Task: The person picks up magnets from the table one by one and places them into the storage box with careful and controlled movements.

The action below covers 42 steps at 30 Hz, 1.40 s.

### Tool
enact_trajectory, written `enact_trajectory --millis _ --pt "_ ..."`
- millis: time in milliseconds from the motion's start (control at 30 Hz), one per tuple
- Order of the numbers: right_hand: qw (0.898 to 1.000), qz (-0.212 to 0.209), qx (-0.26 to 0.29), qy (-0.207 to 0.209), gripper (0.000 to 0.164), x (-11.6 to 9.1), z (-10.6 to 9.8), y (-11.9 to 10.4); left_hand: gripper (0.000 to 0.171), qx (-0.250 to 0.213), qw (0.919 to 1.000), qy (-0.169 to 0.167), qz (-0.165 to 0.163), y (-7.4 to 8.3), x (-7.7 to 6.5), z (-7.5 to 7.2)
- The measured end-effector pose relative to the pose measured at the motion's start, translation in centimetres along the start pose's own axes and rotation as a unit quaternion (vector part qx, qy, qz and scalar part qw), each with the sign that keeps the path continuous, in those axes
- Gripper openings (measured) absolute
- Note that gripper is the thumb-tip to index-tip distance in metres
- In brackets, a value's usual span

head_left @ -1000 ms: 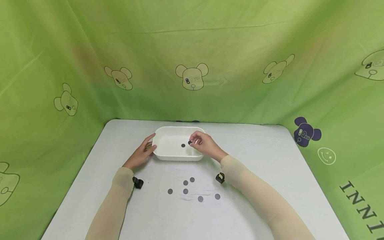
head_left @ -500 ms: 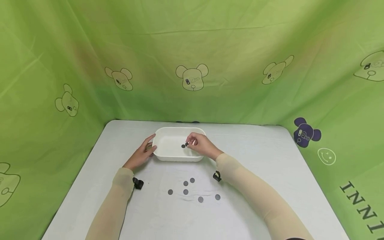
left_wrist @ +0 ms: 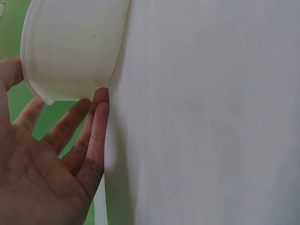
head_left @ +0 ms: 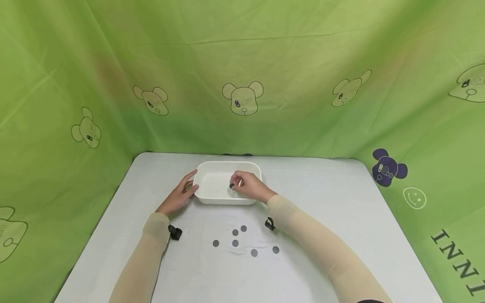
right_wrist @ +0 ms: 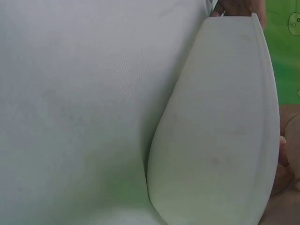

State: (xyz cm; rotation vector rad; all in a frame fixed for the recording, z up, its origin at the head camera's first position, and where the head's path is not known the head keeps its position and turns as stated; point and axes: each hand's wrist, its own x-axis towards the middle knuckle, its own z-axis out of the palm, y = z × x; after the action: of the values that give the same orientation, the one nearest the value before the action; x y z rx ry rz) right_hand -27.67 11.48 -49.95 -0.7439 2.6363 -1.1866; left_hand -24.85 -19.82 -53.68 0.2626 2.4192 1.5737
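A white rectangular tub (head_left: 212, 201) stands on the table. My left hand (head_left: 179, 197) rests against its left end with fairly straight fingers; in the left wrist view, the fingertips (left_wrist: 100, 96) touch the tub's outer wall. My right hand (head_left: 247, 184) reaches in over the tub's right side. Its thumb and fingers pinch a small black disc (head_left: 231, 185) low inside the tub. The disc that lay in the tub is hidden at this spot. In the right wrist view, the tub's side wall (right_wrist: 211, 122) covers most of the right hand.
Several dark grey discs (head_left: 235, 243) lie scattered on the white table (head_left: 197, 273), nearer than the tub. Green printed cloth (head_left: 242, 50) hangs behind and on both sides. A black wrist device (head_left: 175, 232) is strapped by the left sleeve, another black device (head_left: 270, 224) by the right.
My right hand has moved left and slightly down inside the tub, carrying the pinched disc to where the other disc lay. The left hand and the discs on the table stay in place.
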Motion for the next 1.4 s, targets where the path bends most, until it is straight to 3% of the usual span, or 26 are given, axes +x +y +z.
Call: enact_trajectory --millis 300,867,1400 --pt "1.000 0.007 -0.016 -0.012 0.014 0.31 0.06 0.19 0.069 -0.001 1.0000 0.002 0.001 -0.23 0.05 0.08" --pt "0.994 0.077 -0.075 -0.019 0.016 0.40 0.78 -0.12 0.070 -0.005 1.0000 0.007 -0.004 -0.16 0.06 0.17" --pt "0.989 0.114 -0.085 -0.032 0.017 0.36 0.96 -0.51 0.069 -0.005 1.0000 0.005 -0.003 -0.22 0.15 0.13"
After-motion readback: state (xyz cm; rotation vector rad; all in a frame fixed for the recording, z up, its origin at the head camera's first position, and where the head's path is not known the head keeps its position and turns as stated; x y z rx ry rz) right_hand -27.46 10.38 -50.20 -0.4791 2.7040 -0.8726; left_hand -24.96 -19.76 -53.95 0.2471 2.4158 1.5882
